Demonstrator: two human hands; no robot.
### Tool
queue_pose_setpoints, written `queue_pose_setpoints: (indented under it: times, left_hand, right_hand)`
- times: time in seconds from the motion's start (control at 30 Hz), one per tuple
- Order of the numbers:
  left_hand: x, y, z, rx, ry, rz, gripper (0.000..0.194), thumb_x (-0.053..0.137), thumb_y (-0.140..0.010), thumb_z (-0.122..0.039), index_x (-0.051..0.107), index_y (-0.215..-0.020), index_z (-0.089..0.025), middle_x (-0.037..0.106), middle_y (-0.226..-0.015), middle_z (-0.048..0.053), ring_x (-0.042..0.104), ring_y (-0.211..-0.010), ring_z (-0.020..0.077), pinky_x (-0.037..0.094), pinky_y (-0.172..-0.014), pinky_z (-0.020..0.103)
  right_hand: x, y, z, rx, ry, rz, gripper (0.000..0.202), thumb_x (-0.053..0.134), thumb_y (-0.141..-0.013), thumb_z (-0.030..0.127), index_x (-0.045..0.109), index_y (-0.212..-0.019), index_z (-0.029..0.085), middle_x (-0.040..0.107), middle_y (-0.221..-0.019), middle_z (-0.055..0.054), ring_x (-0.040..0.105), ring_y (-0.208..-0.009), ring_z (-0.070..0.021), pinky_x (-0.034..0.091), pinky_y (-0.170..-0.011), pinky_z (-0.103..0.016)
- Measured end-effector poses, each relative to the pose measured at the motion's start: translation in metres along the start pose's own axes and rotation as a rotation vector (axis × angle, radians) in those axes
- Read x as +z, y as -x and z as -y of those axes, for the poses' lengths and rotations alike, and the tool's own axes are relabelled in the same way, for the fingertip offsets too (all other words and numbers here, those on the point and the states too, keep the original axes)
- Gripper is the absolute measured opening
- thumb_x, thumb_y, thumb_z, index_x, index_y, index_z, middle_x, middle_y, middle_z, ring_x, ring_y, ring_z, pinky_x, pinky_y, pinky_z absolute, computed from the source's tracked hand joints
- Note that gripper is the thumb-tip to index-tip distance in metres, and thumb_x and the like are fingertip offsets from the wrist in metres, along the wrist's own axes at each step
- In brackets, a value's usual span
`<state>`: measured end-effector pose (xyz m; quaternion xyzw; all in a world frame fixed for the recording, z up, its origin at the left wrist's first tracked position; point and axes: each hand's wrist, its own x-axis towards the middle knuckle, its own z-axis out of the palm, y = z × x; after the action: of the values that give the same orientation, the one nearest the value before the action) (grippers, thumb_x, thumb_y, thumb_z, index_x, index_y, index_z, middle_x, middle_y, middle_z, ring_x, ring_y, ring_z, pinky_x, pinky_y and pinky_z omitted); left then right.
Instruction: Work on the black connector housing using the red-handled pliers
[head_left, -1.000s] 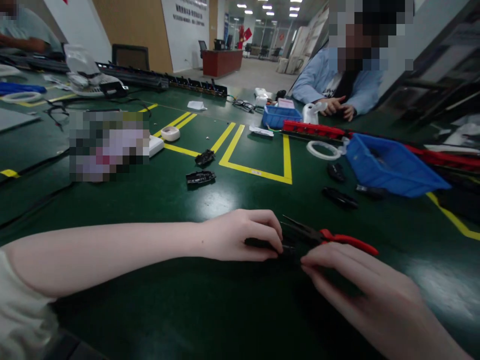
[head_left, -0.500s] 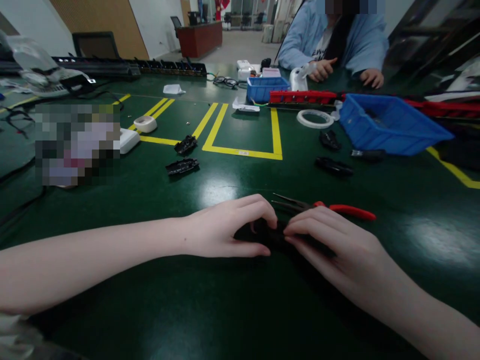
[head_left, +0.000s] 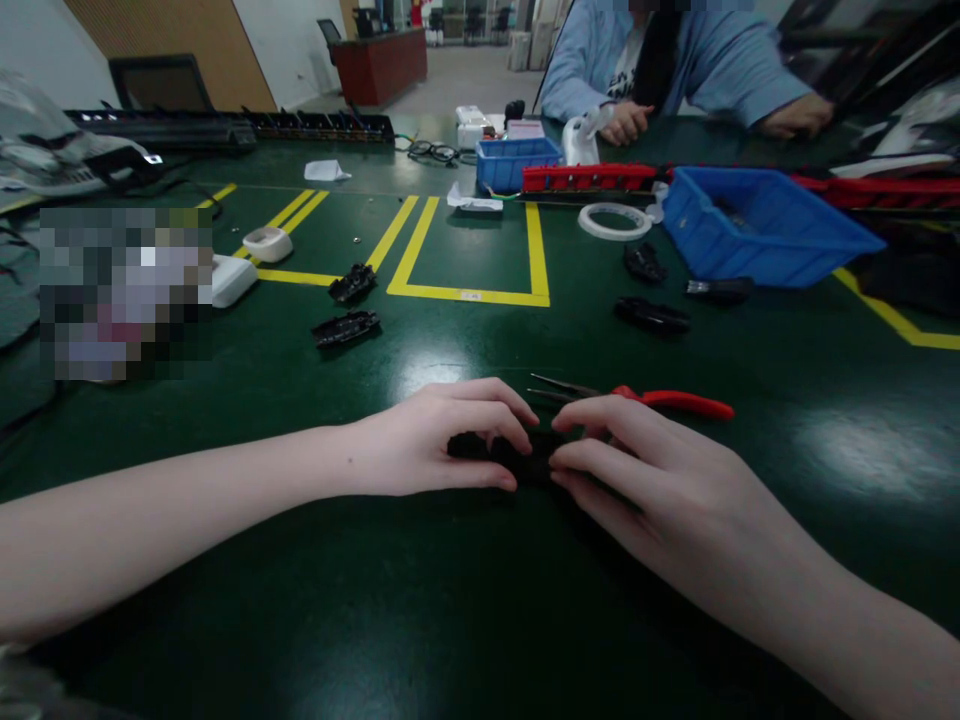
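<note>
On the dark green table, a small black part (head_left: 526,462) lies between my two hands; its exact shape is lost in shadow. My left hand (head_left: 457,440) curls over its left end, fingers above and thumb along the near side. From the right, my right hand (head_left: 637,460) grips the other end between bent fingers and thumb. Just behind my right hand rest pliers with red handles (head_left: 686,403), their long thin jaws pointing left and slightly apart. My right fingers cover part of the pliers.
Two black plastic pieces (head_left: 346,328) lie ahead to the left, and several more (head_left: 652,314) ahead to the right. A blue bin (head_left: 780,250) stands at right beside a white tape ring (head_left: 615,222). Across the table, a person in blue sleeves (head_left: 720,70) rests both hands.
The view has shifted slightly, so things appear further left and higher. My right index finger has lifted away from the other fingers. The person opposite has moved one hand outward.
</note>
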<state>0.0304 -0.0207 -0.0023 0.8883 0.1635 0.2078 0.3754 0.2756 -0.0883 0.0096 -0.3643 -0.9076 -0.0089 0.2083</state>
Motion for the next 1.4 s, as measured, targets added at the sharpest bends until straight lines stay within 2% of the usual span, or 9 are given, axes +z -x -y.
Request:
queue_pose_setpoints:
  times: [0.13, 0.23, 0.3, 0.43, 0.6, 0.73, 0.93, 1.13, 1.4]
  left_hand:
    - [0.000, 0.000, 0.000, 0.009, -0.001, 0.026, 0.022, 0.070, -0.092, -0.021, 0.065, -0.113, -0.014, 0.065, -0.122, 0.012, 0.066, -0.107, 0.0214, 0.055, -0.091, 0.032]
    - [0.002, 0.000, -0.001, -0.039, -0.048, 0.024, 0.043, 0.074, -0.090, -0.023, 0.058, -0.129, -0.014, 0.068, -0.111, 0.009, 0.067, -0.093, 0.0184, 0.055, -0.079, 0.028]
    - [0.002, 0.001, -0.001, -0.046, -0.093, 0.032, 0.051, 0.075, -0.090, -0.024, 0.054, -0.135, -0.014, 0.067, -0.109, 0.007, 0.066, -0.091, 0.0179, 0.054, -0.077, 0.027]
    - [0.003, 0.000, 0.000, -0.026, -0.174, 0.041, 0.046, 0.073, -0.091, -0.027, 0.058, -0.132, -0.013, 0.065, -0.107, 0.008, 0.065, -0.094, 0.0189, 0.053, -0.079, 0.026]
    - [0.004, 0.001, 0.002, -0.021, -0.176, 0.001, 0.044, 0.072, -0.092, -0.033, 0.060, -0.130, -0.015, 0.064, -0.107, 0.008, 0.063, -0.089, 0.0177, 0.052, -0.075, 0.026]
    - [0.003, 0.000, 0.001, -0.023, -0.185, 0.040, 0.042, 0.070, -0.094, -0.034, 0.059, -0.130, -0.017, 0.064, -0.106, 0.007, 0.063, -0.091, 0.0184, 0.051, -0.077, 0.027]
    - [0.002, -0.001, 0.000, 0.009, -0.190, 0.049, 0.041, 0.070, -0.094, -0.032, 0.059, -0.129, -0.013, 0.063, -0.106, 0.008, 0.062, -0.094, 0.0197, 0.051, -0.079, 0.028]
    - [0.002, -0.001, 0.000, 0.023, -0.219, 0.056, 0.038, 0.066, -0.098, -0.033, 0.058, -0.130, -0.015, 0.064, -0.108, 0.009, 0.062, -0.097, 0.0210, 0.051, -0.083, 0.030]
    - [0.003, 0.000, 0.002, 0.048, -0.236, 0.046, 0.039, 0.066, -0.098, -0.033, 0.057, -0.130, -0.013, 0.065, -0.111, 0.011, 0.063, -0.099, 0.0222, 0.051, -0.083, 0.031]
  right_hand:
    - [0.002, -0.001, 0.000, -0.025, 0.055, -0.017, 0.020, 0.048, -0.097, 0.013, 0.068, -0.093, 0.015, 0.069, -0.113, -0.013, 0.069, -0.097, -0.0243, 0.058, -0.074, -0.037]
    - [0.003, -0.002, -0.001, -0.029, 0.051, -0.011, 0.022, 0.047, -0.098, 0.013, 0.068, -0.093, 0.015, 0.070, -0.112, -0.014, 0.069, -0.096, -0.0244, 0.059, -0.074, -0.038]
    - [0.003, -0.003, -0.001, -0.020, 0.024, 0.003, 0.022, 0.046, -0.098, 0.013, 0.067, -0.094, 0.016, 0.071, -0.113, -0.013, 0.069, -0.098, -0.0242, 0.059, -0.075, -0.038]
    - [0.004, -0.002, -0.003, 0.014, -0.054, 0.023, 0.021, 0.045, -0.099, 0.014, 0.066, -0.096, 0.018, 0.071, -0.109, -0.011, 0.069, -0.095, -0.0219, 0.058, -0.074, -0.036]
    - [0.003, -0.001, -0.005, 0.052, -0.129, 0.059, 0.020, 0.045, -0.099, 0.015, 0.064, -0.097, 0.018, 0.069, -0.108, -0.011, 0.068, -0.092, -0.0208, 0.057, -0.073, -0.035]
    - [0.000, -0.003, -0.004, 0.085, -0.183, 0.075, 0.020, 0.044, -0.100, 0.016, 0.063, -0.097, 0.019, 0.069, -0.107, -0.009, 0.068, -0.092, -0.0195, 0.056, -0.073, -0.033]
    - [-0.002, -0.005, -0.002, 0.046, -0.133, 0.106, 0.020, 0.044, -0.099, 0.015, 0.063, -0.095, 0.019, 0.070, -0.108, -0.010, 0.068, -0.092, -0.0207, 0.057, -0.075, -0.036]
    - [-0.003, -0.006, 0.002, 0.018, -0.072, 0.100, 0.024, 0.042, -0.100, 0.015, 0.065, -0.094, 0.019, 0.071, -0.108, -0.011, 0.070, -0.095, -0.0222, 0.058, -0.077, -0.037]
    - [0.004, -0.004, 0.005, 0.138, -0.195, 0.051, 0.019, 0.049, -0.096, 0.015, 0.067, -0.094, 0.020, 0.070, -0.110, -0.010, 0.069, -0.098, -0.0227, 0.060, -0.083, -0.040]
